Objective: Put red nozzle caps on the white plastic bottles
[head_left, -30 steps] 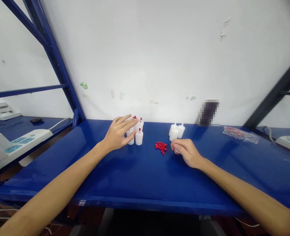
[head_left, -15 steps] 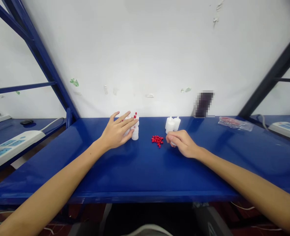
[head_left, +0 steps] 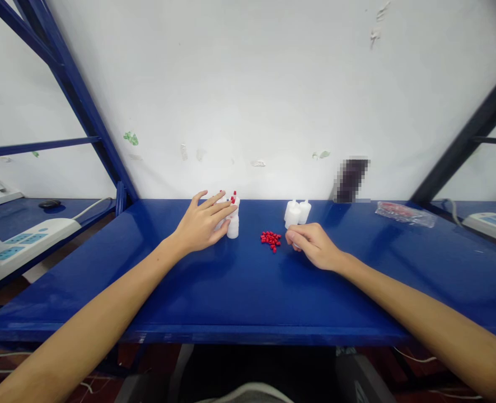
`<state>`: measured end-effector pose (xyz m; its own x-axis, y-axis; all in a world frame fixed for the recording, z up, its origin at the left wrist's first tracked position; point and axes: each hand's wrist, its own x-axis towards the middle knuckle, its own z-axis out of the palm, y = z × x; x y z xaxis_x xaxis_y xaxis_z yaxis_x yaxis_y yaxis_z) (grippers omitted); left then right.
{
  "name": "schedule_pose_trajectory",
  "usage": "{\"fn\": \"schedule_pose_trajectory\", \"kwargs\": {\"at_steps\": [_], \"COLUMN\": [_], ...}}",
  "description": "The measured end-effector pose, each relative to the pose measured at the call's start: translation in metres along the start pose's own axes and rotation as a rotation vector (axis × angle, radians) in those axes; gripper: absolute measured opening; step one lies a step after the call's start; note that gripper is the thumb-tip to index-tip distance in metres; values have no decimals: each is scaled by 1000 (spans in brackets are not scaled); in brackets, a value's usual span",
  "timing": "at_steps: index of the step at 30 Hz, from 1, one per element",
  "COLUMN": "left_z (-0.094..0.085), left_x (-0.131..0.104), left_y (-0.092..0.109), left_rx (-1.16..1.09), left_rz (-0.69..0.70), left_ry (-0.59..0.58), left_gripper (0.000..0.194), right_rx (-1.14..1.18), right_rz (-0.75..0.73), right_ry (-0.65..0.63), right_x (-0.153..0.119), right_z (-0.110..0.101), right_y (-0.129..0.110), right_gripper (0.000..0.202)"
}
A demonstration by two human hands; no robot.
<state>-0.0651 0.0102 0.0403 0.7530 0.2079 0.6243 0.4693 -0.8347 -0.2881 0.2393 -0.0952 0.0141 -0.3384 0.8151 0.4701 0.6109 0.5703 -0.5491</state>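
My left hand (head_left: 201, 224) is spread flat beside a cluster of white plastic squeeze bottles with small red caps. Its thumb and fingertips overlap the front bottle (head_left: 233, 226); whether they touch it I cannot tell. Part of the cluster is hidden behind the fingers. On the other side, my right hand (head_left: 313, 245) is closed low over the table around a white bottle, of which only a small bit shows under the fingers. Just behind it stand several uncapped white bottles (head_left: 294, 215). Between the hands lies a loose pile of small red caps (head_left: 270, 239).
Everything stands on a blue table (head_left: 248, 296) against a white wall. A dark pixelated object (head_left: 352, 179) leans on the wall at the right, near a clear plastic bag (head_left: 405, 214) with red contents. White power strips lie at both sides, beyond blue frame posts.
The view has shifted slightly. Both hands keep nearly the same place and pose, and the bottles and red caps stay where they were.
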Motion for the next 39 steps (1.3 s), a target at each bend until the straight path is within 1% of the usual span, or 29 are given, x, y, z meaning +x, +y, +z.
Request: {"fn": "schedule_pose_trajectory", "kwargs": {"at_steps": [4,9,11,13,15,16,17,20,21,23,25,27,30,33,36,39], "left_z": [-1,0,-1,-2,-4,-5,-5,-2,1,9,18,28,39,46,51,53], "left_x": [0,1,1,2,4,5,7,16,20,28,34,37,37,38,40,41], "left_y": [1,0,-1,1,9,16,23,51,59,72,79,80,78,74,72,72], "left_rx": [-3,7,15,14,3,-3,-11,-72,-107,-172,-234,-315,-420,-451,-457,-494], "left_rz": [-10,28,45,71,133,178,234,356,350,295,204,136,97,110,140,149], "left_ry": [5,26,84,177,237,234,206,56,-8,-150,-284,-372,-406,-415,-435,-423], "left_gripper": [39,38,36,31,21,14,12,24,25,23,22,23,22,23,19,17], "right_rx": [-16,-36,-40,-43,-34,-24,-14,4,12,48,108,173,239,287,339,373], "right_rz": [2,-5,-4,2,10,13,14,0,-5,5,37,79,138,179,196,193], "right_ry": [-4,-7,-10,-12,-19,-18,-8,53,71,87,91,87,74,62,42,0], "right_x": [0,0,0,0,0,0,0,0,0,0,0,0,0,1,1,1], "right_z": [0,-2,-2,-3,-2,-1,-1,2,4,6,8,9,10,11,11,10], "right_y": [0,0,0,0,-1,-1,-1,0,1,2,3,3,3,4,5,5], "right_gripper": [44,44,44,44,43,43,43,43,43,43,44,42,38,38,37,36]}}
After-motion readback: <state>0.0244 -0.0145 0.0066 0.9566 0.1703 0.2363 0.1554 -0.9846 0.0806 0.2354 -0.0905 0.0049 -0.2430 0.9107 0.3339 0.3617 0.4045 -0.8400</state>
